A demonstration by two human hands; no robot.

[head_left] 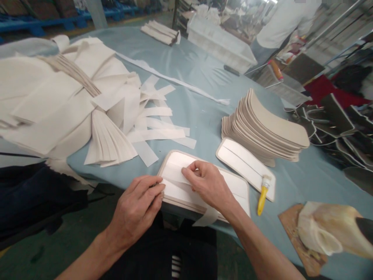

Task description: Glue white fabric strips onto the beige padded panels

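A white rectangular panel (176, 161) with rounded corners and a beige rim lies at the table's near edge, on top of at least one similar panel. My left hand (140, 204) grips its left edge, fingers close together and thumb side hidden. Over the panel, my right hand (208, 184) is closed in a pinch on a thin white strip (208, 217), whose loose end hangs over the front edge. Beside it to the right, a second white panel (239, 157) with a dark lengthwise line carries a yellow-handled brush (263, 198), bristles resting on it.
Curved beige panels (262, 124) form a stack at right. White strips (163, 134) and large fabric pieces (58, 85) cover the left. A glue-stained container (326, 225) lies on a brown board (294, 225) at near right. Behind are a white crate (218, 39) and a person (287, 23).
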